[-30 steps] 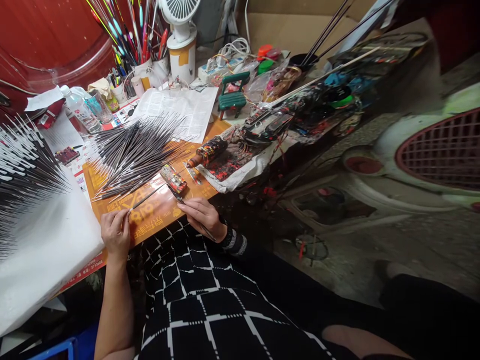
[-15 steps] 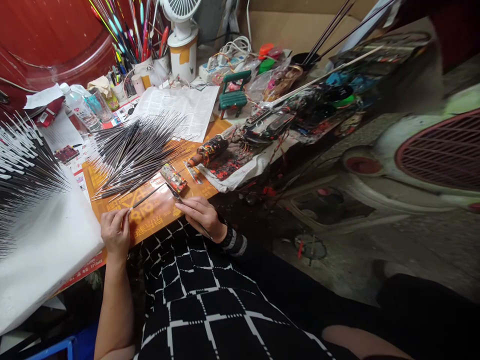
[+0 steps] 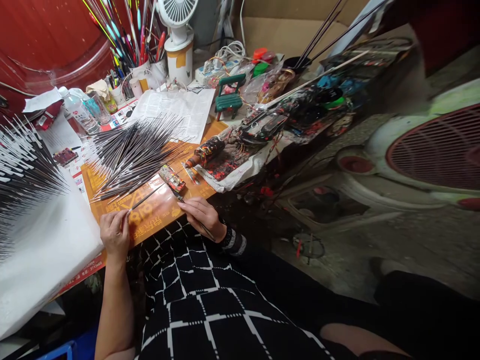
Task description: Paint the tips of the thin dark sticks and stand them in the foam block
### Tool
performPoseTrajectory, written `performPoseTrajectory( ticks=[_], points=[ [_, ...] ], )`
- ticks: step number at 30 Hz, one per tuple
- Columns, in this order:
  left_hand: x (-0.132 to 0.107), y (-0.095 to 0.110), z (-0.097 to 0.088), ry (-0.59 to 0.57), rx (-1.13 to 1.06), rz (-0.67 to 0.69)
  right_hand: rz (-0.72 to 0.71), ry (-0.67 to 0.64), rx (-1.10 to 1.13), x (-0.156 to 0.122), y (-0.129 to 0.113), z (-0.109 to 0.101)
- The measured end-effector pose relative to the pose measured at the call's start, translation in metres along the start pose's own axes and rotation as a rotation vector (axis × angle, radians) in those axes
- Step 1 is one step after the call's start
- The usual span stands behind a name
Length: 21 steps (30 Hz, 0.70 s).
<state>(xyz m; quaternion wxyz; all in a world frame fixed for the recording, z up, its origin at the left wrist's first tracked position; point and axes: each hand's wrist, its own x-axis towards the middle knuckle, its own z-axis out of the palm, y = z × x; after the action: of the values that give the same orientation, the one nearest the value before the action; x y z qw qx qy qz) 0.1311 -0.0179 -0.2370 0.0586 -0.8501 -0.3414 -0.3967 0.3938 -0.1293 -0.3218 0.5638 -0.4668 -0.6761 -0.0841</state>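
Right here, the left hand pinches a thin dark stick over the orange mat, and the right hand closes on what looks like a slim tool, hard to make out. Beyond lies a big loose heap of sticks, while finished-looking rows bristle from the white block. The mat's print stays unreadable.

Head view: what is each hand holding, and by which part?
The left hand pinches a thin dark stick by its near end. The right hand grips a slim brush-like tool near its tip, the shaft running toward the wrist.
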Motion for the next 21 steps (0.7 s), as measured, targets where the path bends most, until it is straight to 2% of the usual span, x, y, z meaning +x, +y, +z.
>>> performPoseTrajectory(
  ticks=[3, 7, 12, 17, 21],
  points=[
    [0.001, -0.001, -0.001, -0.010, -0.002, 0.012, -0.047, 0.035, 0.000, 0.003, -0.001, -0.010],
    [0.004, -0.002, -0.001, -0.005, 0.001, 0.030, -0.101, 0.073, -0.094, 0.012, 0.004, -0.034],
    [0.006, -0.004, 0.001, 0.019, 0.021, 0.059, 0.024, 0.169, -0.169, 0.025, 0.008, -0.065],
    [0.007, -0.006, 0.001, 0.035, 0.031, 0.070, 0.077, 0.167, -0.097, 0.037, -0.004, -0.100],
    [0.008, -0.009, 0.003, 0.054, 0.037, 0.098, 0.262, 0.200, -0.091, 0.044, -0.009, -0.133]
  ],
)
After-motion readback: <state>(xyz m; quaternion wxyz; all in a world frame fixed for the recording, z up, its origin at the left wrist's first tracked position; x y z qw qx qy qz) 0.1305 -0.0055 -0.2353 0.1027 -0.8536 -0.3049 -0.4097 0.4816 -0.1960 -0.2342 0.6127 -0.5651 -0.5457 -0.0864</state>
